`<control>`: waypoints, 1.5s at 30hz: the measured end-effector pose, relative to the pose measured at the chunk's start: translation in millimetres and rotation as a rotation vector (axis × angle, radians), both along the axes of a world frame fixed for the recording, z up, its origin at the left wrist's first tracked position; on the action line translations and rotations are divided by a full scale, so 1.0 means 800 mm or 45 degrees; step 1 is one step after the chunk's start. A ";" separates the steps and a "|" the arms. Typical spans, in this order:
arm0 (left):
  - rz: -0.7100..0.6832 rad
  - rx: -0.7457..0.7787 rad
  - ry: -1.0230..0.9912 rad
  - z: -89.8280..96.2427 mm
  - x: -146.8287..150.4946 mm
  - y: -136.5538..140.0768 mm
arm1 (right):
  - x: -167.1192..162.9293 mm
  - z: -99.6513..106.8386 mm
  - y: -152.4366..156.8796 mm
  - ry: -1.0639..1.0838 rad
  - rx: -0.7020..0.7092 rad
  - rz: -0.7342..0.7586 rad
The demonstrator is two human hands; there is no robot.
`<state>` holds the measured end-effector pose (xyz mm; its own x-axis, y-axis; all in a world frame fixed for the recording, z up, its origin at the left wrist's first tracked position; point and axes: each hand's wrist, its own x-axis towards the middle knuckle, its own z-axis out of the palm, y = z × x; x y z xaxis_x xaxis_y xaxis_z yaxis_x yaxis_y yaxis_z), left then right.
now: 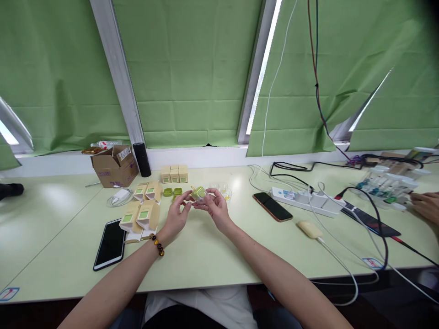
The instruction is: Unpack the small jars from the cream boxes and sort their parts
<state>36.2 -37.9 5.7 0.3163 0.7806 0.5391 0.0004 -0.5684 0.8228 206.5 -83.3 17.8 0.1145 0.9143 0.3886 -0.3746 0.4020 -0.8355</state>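
Observation:
Above the middle of the table, my left hand and my right hand hold a small green-topped container with a clear body between their fingertips. Both hands have their fingers closed on it from opposite sides. Just beyond my left hand are several small green square pieces. Several clear plastic cups sit behind my right hand. To the left stand several small kraft boxes with open flaps, and a row of three similar closed boxes is at the back.
A black-screened phone lies front left; another phone lies right of my hands. A cardboard box, a black cylinder and a white charger stand left. Power strip, cables and another person's hand are right.

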 end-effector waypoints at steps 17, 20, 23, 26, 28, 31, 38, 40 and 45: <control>-0.227 -0.317 -0.175 0.005 0.009 -0.003 | 0.002 -0.017 0.008 0.091 -0.253 0.492; -0.258 -0.380 -0.217 0.009 0.009 -0.004 | 0.000 -0.019 0.009 0.033 -0.267 0.512; -0.280 -0.418 -0.236 0.010 0.008 -0.004 | -0.001 -0.022 0.011 -0.028 -0.280 0.508; -0.241 -0.416 -0.264 0.011 0.008 -0.003 | 0.000 -0.025 0.013 -0.114 -0.284 0.424; -0.161 -0.403 -0.300 0.010 0.009 0.000 | 0.001 -0.025 0.014 -0.159 -0.246 0.303; -0.018 -0.415 -0.331 0.007 0.010 0.007 | 0.001 -0.022 0.010 -0.239 -0.068 0.084; 0.062 -0.404 -0.265 -0.003 0.008 0.004 | -0.017 -0.023 -0.004 -0.691 0.224 -0.275; 0.000 -0.365 -0.244 -0.003 0.009 -0.001 | -0.019 -0.027 -0.002 -0.722 0.232 -0.313; 0.000 -0.252 -0.287 0.004 0.011 -0.006 | -0.010 -0.027 0.005 -0.454 0.162 -0.146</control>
